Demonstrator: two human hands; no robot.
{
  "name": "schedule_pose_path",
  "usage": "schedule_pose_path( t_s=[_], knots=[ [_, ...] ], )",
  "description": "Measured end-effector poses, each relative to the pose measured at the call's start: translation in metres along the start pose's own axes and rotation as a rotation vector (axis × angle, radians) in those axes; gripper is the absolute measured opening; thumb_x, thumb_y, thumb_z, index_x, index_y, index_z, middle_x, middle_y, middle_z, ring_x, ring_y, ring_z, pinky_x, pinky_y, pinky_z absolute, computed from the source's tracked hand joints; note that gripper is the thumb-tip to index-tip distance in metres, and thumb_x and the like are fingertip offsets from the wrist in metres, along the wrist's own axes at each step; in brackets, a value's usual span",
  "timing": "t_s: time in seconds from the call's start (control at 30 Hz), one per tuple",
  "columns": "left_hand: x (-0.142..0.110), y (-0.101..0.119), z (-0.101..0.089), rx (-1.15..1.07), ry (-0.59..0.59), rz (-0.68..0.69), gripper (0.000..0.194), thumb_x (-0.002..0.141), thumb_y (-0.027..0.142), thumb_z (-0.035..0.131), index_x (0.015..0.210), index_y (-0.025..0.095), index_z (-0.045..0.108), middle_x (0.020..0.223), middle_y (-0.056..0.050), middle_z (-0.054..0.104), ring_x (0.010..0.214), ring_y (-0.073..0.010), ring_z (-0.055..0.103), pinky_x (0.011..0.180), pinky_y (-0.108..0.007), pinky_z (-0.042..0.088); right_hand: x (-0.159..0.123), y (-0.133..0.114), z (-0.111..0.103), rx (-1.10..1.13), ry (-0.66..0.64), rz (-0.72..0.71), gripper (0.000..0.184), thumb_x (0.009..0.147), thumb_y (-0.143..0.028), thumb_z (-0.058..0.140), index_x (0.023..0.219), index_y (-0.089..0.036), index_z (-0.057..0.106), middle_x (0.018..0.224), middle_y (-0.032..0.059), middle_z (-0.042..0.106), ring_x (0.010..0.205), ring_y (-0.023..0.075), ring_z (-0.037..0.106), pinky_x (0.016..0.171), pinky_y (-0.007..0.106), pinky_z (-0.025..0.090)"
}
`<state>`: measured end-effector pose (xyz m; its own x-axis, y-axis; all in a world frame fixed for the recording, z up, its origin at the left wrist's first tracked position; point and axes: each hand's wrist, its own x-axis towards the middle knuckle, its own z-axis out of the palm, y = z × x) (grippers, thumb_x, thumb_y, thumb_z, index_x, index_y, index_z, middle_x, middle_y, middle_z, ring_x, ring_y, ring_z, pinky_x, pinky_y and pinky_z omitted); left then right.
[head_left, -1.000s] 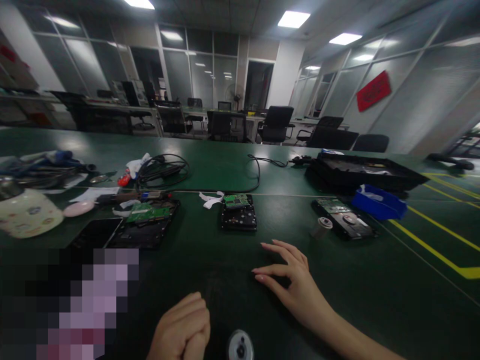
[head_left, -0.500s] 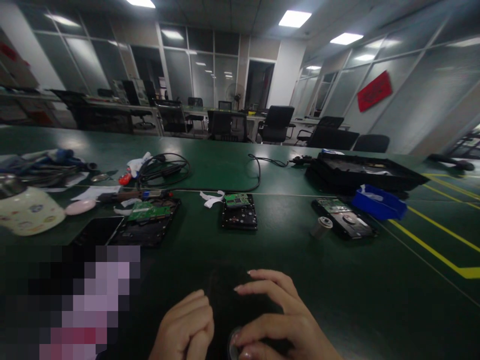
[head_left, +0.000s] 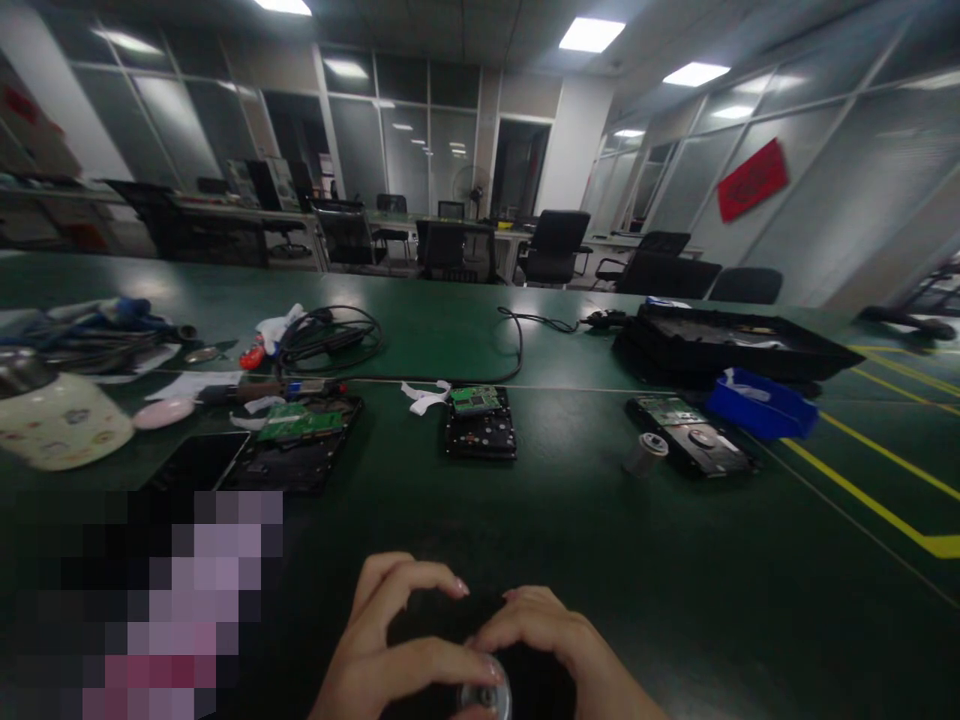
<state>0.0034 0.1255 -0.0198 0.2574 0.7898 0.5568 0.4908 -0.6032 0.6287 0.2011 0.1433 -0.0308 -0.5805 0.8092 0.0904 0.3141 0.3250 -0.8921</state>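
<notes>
Low in the head view, my left hand [head_left: 401, 645] pinches the edge of a small round metal cylinder [head_left: 501, 697] between thumb and index finger, the other fingers arched above it. Only the cylinder's shiny top shows; its body is hidden by my hands and the frame's bottom edge. My right hand [head_left: 555, 640] curls around its far and right side, fingers bent and close to my left fingertips. Farther forward on the green table [head_left: 570, 540] stands a similar small metal cylinder [head_left: 646, 455]. Directly ahead lies a black hard drive [head_left: 481, 437] with a green circuit board [head_left: 476, 401] on it.
Another opened drive [head_left: 319, 455] and a phone [head_left: 199, 460] lie to the left, near a cream kettle-like pot [head_left: 64, 420]. At right are a silver drive [head_left: 701, 437], a blue bin [head_left: 765, 405] and a black tray [head_left: 735, 345]. A black cable [head_left: 330, 340] crosses the back.
My left hand has gone from a closed fist to fingers extended, its thumb and index on the cylinder's top. My right fingers, spread over it before, are now curled in at its side.
</notes>
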Motion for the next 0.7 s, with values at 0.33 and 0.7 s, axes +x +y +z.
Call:
schedule_pose_path(
  t_s=[0.33,0.7],
  knots=[
    [0.005,-0.008,-0.004,0.091,0.114,-0.005,0.013,0.077,0.031,0.063,0.086,0.034,0.072,0.086,-0.003,0.06,0.086,-0.0192,0.05,0.07,-0.03,0.045,-0.002,-0.003,-0.003,0.012,0.024,-0.061,0.048,0.064,-0.057,0.07,0.095,-0.021,0.066,0.09,0.0063,0.07,0.089,0.0215,0.061,0.082,0.035,0.044],
    [0.01,-0.045,-0.001,0.668,0.053,-0.389,0.019,0.075,0.046,0.06,0.085,0.037,0.074,0.09,-0.006,0.063,0.084,-0.0248,0.048,0.064,-0.035,0.037,-0.002,0.0,-0.002,0.033,0.043,-0.116,0.049,0.063,-0.054,0.073,0.102,-0.025,0.067,0.093,0.0054,0.071,0.087,0.021,0.062,0.078,0.033,0.043]
  ],
)
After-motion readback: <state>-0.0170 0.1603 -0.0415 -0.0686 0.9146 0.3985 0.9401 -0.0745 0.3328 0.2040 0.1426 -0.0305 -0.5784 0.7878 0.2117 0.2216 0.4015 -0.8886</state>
